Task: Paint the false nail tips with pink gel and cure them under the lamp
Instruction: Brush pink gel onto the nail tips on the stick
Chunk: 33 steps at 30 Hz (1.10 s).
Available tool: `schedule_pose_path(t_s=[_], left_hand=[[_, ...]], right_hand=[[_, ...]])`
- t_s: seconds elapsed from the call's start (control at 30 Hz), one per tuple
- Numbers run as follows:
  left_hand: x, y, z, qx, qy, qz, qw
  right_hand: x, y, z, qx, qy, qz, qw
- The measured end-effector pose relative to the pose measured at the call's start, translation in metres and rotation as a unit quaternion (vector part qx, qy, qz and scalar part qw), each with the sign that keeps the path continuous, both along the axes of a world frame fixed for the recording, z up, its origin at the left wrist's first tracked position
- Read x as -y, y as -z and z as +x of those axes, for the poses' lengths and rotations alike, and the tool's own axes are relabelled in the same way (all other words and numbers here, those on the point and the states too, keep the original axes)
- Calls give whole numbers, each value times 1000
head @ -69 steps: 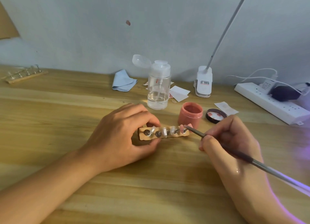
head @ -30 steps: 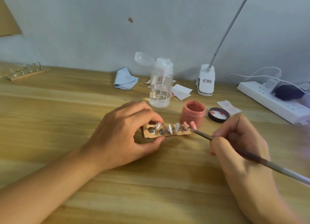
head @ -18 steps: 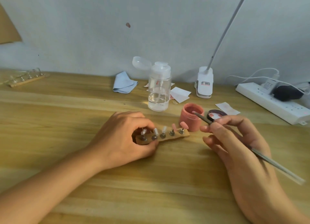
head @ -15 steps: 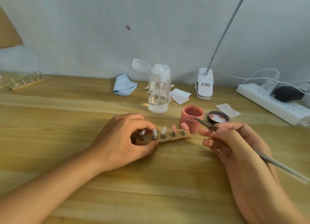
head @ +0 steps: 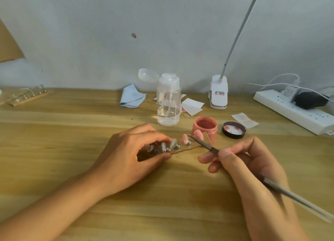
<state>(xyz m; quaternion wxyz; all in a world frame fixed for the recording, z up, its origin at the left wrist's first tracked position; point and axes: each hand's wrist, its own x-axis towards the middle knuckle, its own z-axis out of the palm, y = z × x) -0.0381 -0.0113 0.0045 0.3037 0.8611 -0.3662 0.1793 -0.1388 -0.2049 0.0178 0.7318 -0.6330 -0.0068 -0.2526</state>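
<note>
My left grip (head: pixel 126 161) pinches the left end of the nail stand (head: pixel 180 151), which is blurred, at the middle of the surface (head: pixel 54 132). Two pink tips (head: pixel 185 139) sit at its right end. My right grip (head: pixel 253 170) clamps the brush (head: pixel 204 144), bristles right by one pink tip, just before the open gel jar (head: pixel 205 126).

A light wooden bench (head: pixel 54 136) with long grain lines spreads under the left hand (head: pixel 130 157) and the right hand (head: pixel 253 172). Beyond them rises a plain pale grey-blue wall (head: pixel 180 15), with a small reddish mark (head: pixel 133 35) high above the left hand. Far to that hand's left, a brown panel (head: pixel 8 42) shows. The light is soft and dim.
</note>
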Motion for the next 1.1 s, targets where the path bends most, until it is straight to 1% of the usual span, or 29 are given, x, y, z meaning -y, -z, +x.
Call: schedule_pose_path(t_s=[0.17, 0.6, 1.1], left_hand=[[0, 0, -1, 11, -6, -1, 1000], [0, 0, -3, 14, -5, 3, 1000], [0, 1, -2, 21, 5, 2, 1000]], right_hand=[[0, 1, 1, 4, -17, -16, 1000], [1, 4, 3, 0, -14, -40, 999], [3, 4, 3, -2, -13, -43, 999]])
